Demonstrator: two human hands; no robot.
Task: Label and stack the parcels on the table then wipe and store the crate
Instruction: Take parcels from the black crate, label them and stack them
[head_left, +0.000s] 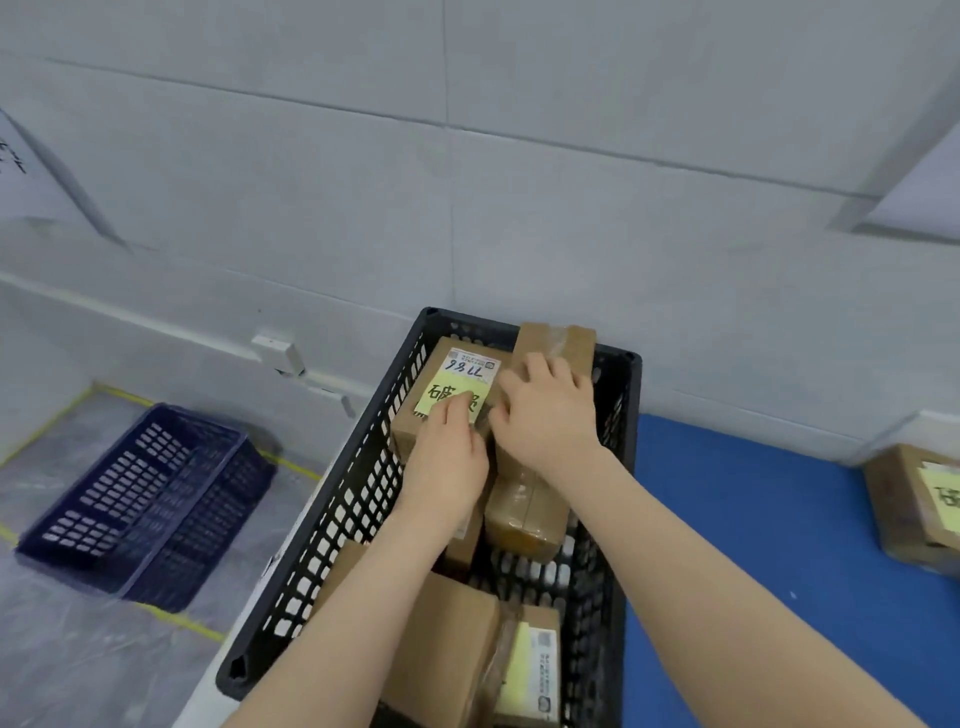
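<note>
black crate (363, 499): 4 parcels visible | table (737, 545): 1 labelled parcel (919, 512) | left hand (447, 457) flat on yellow label (457, 397) | right hand (545, 410) grips upright parcel (553, 338) | floor: 1 blue crate (150, 499)

I see the crate (618, 467) on the surface (737, 545) holding parcels (524, 514); another parcel (904, 499) far right, a basket (150, 499) on the floor left.

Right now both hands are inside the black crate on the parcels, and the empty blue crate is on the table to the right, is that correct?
Not quite. Both hands, left hand and right hand, are in the black crate on the parcels, but the head view shows the empty blue crate on the floor to the left.
</note>
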